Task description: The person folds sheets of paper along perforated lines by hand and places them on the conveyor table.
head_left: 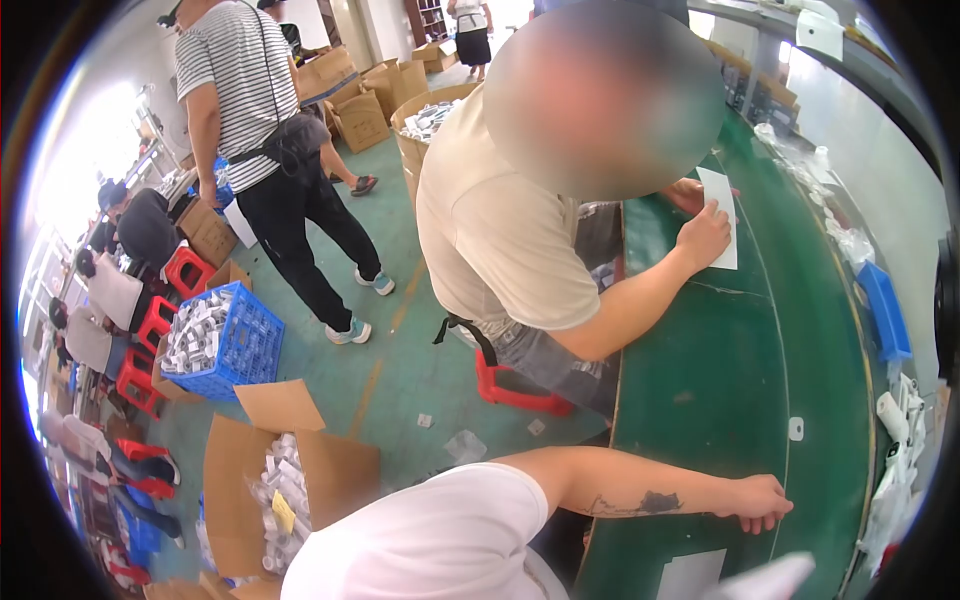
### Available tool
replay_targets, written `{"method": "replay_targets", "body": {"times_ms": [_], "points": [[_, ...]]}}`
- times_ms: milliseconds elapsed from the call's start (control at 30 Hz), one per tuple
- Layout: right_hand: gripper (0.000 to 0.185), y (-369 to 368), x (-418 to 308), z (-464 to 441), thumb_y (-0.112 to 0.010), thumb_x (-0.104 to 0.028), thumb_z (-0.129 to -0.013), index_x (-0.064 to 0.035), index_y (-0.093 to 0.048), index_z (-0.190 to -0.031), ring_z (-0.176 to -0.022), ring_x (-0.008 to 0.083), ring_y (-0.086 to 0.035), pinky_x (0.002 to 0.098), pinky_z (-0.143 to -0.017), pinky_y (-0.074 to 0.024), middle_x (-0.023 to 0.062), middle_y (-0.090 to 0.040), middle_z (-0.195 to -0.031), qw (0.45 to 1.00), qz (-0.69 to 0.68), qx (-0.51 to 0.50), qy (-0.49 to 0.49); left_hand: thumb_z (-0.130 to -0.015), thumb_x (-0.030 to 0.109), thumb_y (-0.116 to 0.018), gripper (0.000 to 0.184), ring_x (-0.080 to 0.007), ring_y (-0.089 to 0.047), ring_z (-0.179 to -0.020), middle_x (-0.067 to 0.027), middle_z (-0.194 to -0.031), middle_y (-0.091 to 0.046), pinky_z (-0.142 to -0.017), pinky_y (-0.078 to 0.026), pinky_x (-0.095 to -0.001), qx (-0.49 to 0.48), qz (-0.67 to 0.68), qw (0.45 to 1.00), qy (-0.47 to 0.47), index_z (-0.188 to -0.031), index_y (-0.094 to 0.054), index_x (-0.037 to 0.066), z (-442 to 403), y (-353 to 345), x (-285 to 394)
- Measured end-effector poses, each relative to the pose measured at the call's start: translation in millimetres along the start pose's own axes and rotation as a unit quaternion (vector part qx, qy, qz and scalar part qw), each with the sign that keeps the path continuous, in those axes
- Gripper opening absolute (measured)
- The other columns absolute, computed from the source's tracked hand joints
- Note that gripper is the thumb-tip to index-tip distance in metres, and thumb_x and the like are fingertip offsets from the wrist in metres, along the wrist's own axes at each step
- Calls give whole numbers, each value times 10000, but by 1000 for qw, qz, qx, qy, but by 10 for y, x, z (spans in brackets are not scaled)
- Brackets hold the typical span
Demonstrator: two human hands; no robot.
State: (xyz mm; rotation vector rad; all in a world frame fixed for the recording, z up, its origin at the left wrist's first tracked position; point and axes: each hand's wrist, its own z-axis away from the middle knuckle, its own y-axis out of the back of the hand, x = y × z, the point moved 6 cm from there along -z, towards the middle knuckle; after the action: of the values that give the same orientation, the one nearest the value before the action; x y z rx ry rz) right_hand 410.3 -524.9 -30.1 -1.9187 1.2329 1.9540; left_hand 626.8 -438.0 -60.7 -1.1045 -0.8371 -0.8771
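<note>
My left hand point(757, 502) reaches out over the green work surface point(700, 400), its arm coming from a white sleeve. The fingers are loosely bent and apart, with nothing visible in them. A small white piece point(796, 428) lies a little beyond the hand. Closer to me, a white sheet point(692, 575) rests on the surface at the bottom edge. Beside it is a white object point(768, 580), smeared by motion, whose kind I cannot make out. My right hand is out of view.
A co-worker in a beige shirt point(520, 240) sits beside me, holding a white card point(718, 220). A blue tray point(885, 312) and white parts point(895, 450) line the far edge. An open carton point(340, 480) and a blue crate point(250, 340) with white parts stand on the floor.
</note>
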Motion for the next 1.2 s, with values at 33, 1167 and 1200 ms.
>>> {"method": "replay_targets", "body": {"times_ms": [33, 1167, 1200], "points": [[313, -214, -235, -163, -612, -276, -926, 33, -643, -965, -802, 230, -575, 420, -744, -463, 125, -639, -876, 986, 127, -63, -84, -988, 331, -534, 381, -223, -626, -843, -113, -929, -667, -772, -494, -364, -1, -2, 1000, 0, -988, -662, -28, -73, -1, -62], [224, -133, -468, 27, -661, -210, -917, -19, -637, -803, -680, 190, -556, 307, -679, -478, 32, -599, -752, 991, -129, -29, -26, -998, 345, -503, 399, -177, -630, -783, -102, -963, -658, -704, -526, -320, 3, -94, 995, -37, -1052, -642, -25, 50, -47, 4], [273, -116, -304, 29, -643, -248, -934, -18, -630, -787, -702, 191, -573, 322, -665, -487, 39, -616, -776, 985, -123, 49, -108, -998, 347, -507, 406, -187, -634, -808, -101, -976, -663, -726, -524, -323, 3, -95, 995, -29, -1068, -647, -27, 59, -69, -13]]}}
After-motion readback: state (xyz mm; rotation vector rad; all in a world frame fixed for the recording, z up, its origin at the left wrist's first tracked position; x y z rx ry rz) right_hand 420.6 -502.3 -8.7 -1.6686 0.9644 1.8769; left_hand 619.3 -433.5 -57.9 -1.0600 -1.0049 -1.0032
